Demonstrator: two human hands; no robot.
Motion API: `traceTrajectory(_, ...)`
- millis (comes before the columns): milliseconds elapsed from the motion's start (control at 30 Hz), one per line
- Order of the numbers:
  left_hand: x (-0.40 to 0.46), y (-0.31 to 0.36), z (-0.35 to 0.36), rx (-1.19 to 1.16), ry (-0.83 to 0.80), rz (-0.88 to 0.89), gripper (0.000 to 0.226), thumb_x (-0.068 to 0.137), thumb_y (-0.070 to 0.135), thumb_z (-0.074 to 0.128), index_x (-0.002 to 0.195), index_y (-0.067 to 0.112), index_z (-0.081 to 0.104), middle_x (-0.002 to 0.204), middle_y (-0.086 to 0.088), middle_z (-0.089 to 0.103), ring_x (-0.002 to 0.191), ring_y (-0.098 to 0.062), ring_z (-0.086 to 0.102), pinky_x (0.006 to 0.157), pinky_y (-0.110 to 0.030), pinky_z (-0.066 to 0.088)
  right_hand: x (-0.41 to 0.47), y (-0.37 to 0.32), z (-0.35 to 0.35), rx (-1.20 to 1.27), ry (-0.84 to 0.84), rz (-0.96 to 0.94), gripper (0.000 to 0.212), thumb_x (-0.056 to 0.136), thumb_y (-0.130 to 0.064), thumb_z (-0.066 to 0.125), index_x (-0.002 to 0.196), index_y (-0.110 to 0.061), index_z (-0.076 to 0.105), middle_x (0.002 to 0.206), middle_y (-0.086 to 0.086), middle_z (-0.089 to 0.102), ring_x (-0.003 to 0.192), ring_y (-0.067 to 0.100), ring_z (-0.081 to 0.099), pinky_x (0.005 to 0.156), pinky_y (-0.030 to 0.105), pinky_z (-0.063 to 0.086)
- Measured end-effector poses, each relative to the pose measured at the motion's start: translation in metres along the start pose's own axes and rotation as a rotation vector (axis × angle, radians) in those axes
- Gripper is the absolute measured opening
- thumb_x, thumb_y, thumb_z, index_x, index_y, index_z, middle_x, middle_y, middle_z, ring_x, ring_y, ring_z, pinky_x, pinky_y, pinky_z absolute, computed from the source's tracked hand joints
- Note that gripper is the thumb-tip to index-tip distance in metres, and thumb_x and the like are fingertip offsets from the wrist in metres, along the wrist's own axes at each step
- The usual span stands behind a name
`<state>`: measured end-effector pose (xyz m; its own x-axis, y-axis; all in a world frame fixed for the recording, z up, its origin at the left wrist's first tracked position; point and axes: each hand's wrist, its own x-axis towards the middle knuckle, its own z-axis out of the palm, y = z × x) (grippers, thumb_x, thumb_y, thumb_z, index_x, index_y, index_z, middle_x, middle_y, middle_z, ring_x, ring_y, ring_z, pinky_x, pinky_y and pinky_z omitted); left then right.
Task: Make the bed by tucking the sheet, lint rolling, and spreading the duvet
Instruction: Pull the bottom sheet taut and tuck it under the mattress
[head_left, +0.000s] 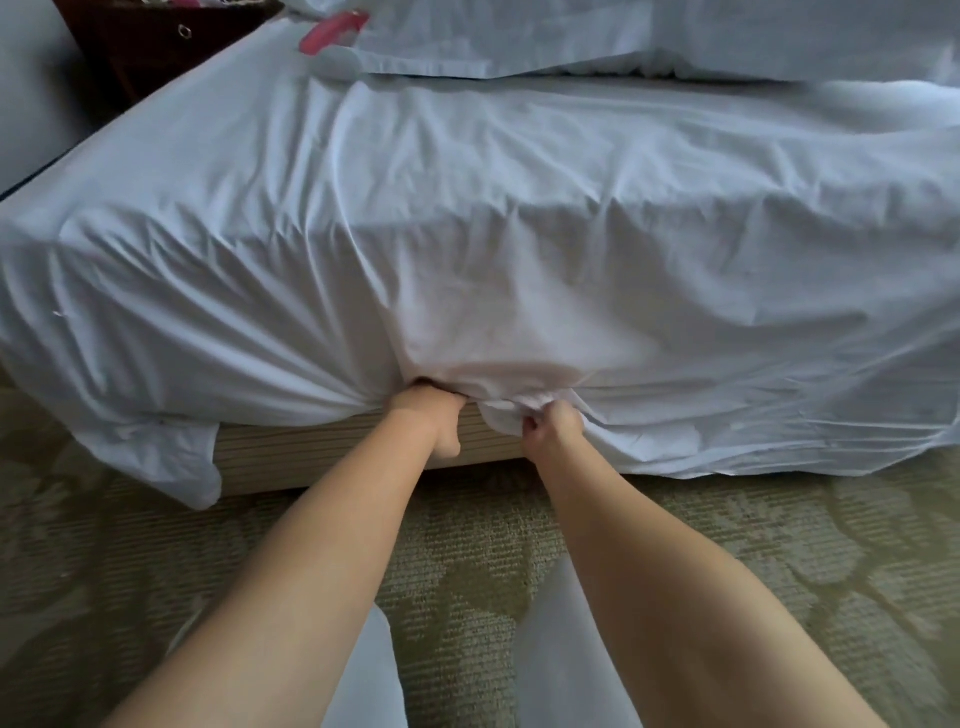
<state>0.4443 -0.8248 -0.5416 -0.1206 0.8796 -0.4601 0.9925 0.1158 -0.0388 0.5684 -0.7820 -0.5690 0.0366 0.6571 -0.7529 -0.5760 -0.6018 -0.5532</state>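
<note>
A white sheet covers the mattress and hangs down its near side, creased toward the middle. My left hand reaches under the mattress edge, its fingers hidden beneath the sheet and mattress. My right hand grips a bunched fold of the sheet just to its right, at the lower edge of the mattress. A pink lint roller lies on the bed at the far left. White pillows or a duvet lie along the far side.
The beige bed base shows below the mattress where the sheet is lifted. A loose sheet corner hangs at the left. Patterned green carpet lies in front. A dark nightstand stands at the far left.
</note>
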Motion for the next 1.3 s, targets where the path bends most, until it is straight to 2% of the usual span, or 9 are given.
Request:
traceTrajectory(67, 0.0, 0.0, -0.002, 0.026, -0.021, -0.002, 0.068, 0.085, 0.019, 0.054, 0.149, 0.024, 0.03, 0.133, -0.008, 0.049, 0.115, -0.027, 0.051, 0.091, -0.034, 0.05, -0.004, -0.008, 0.004, -0.004, 0.048, -0.078, 0.038, 0.099, -0.008, 0.038, 0.136, -0.001, 0.042, 0.13, 0.013, 0.052, 0.116, 0.027, 0.052, 0.089, 0.026, 0.043)
traceTrajectory(200, -0.001, -0.001, -0.007, 0.032, -0.029, 0.008, 0.07, 0.085, 0.026, 0.059, 0.148, 0.027, 0.03, 0.138, -0.007, 0.048, 0.121, -0.025, 0.05, 0.097, -0.036, 0.047, -0.013, -0.008, 0.016, -0.307, 0.124, -0.365, 0.039, 0.1, -0.008, 0.034, 0.135, 0.007, 0.04, 0.14, 0.016, 0.039, 0.12, 0.034, 0.047, 0.099, 0.032, 0.037)
traceTrajectory(300, -0.003, 0.003, -0.006, 0.07, -0.055, 0.013, 0.073, 0.085, 0.026, 0.058, 0.15, 0.026, 0.025, 0.139, -0.007, 0.047, 0.122, -0.026, 0.05, 0.097, -0.038, 0.048, -0.006, -0.011, -0.008, -0.83, 0.086, -0.749, 0.036, 0.101, -0.018, 0.034, 0.123, 0.004, 0.054, 0.134, 0.015, 0.038, 0.116, 0.033, 0.047, 0.099, 0.032, 0.033)
traceTrajectory(400, -0.004, 0.01, 0.004, 0.183, 0.099, 0.05, 0.054, 0.088, 0.016, 0.05, 0.141, 0.015, 0.04, 0.126, -0.009, 0.055, 0.11, -0.027, 0.056, 0.087, -0.039, 0.052, 0.008, -0.031, -0.047, -1.533, -0.038, -1.067, 0.033, 0.1, -0.023, 0.034, 0.107, -0.004, 0.061, 0.12, 0.013, 0.054, 0.113, 0.031, 0.049, 0.09, 0.034, 0.035)
traceTrajectory(533, -0.005, 0.026, 0.016, 0.128, 0.317, 0.188, 0.057, 0.09, 0.009, 0.046, 0.145, 0.013, 0.034, 0.136, -0.009, 0.049, 0.12, -0.027, 0.05, 0.089, -0.039, 0.048, 0.012, -0.058, -0.064, -2.186, -0.209, -1.111, 0.042, 0.101, -0.027, 0.03, 0.141, -0.018, 0.038, 0.143, 0.004, 0.045, 0.132, 0.023, 0.039, 0.109, 0.034, 0.028)
traceTrajectory(667, -0.004, 0.038, 0.017, 0.129, 0.272, 0.306, 0.068, 0.091, 0.009, 0.044, 0.152, 0.011, 0.015, 0.158, -0.006, 0.021, 0.142, -0.023, 0.026, 0.113, -0.037, 0.03, 0.012, -0.062, -0.049, -2.249, -0.085, -0.966, 0.042, 0.097, -0.016, 0.04, 0.139, -0.017, 0.041, 0.141, 0.008, 0.047, 0.128, 0.026, 0.045, 0.104, 0.034, 0.036)
traceTrajectory(867, 0.006, 0.048, 0.027, 0.138, 0.264, 0.239, 0.085, 0.086, 0.016, 0.051, 0.153, 0.011, -0.003, 0.161, -0.005, 0.0, 0.148, -0.017, 0.005, 0.12, -0.034, 0.008, 0.022, -0.056, -0.041, -2.312, -0.063, -0.896, 0.042, 0.098, -0.018, 0.038, 0.139, -0.014, 0.04, 0.141, 0.009, 0.046, 0.129, 0.024, 0.043, 0.105, 0.033, 0.035)
traceTrajectory(1133, 0.022, 0.069, 0.03, 0.031, 0.255, 0.13, 0.093, 0.085, 0.019, 0.057, 0.152, 0.008, -0.007, 0.161, -0.005, -0.005, 0.148, -0.019, 0.001, 0.119, -0.034, 0.007, 0.044, -0.059, -0.023, -2.213, -0.229, -1.006, 0.045, 0.103, -0.032, 0.023, 0.141, -0.017, 0.043, 0.14, 0.007, 0.05, 0.131, 0.024, 0.044, 0.105, 0.036, 0.036)
traceTrajectory(1300, 0.024, 0.067, 0.024, 0.082, 0.226, 0.126, 0.096, 0.081, 0.018, 0.063, 0.153, 0.009, 0.0, 0.16, -0.006, 0.007, 0.146, -0.02, 0.013, 0.118, -0.033, 0.017, 0.041, -0.052, -0.036, -2.227, -0.172, -1.13, 0.034, 0.099, -0.023, 0.037, 0.125, -0.012, 0.056, 0.127, 0.007, 0.06, 0.12, 0.025, 0.052, 0.101, 0.035, 0.035)
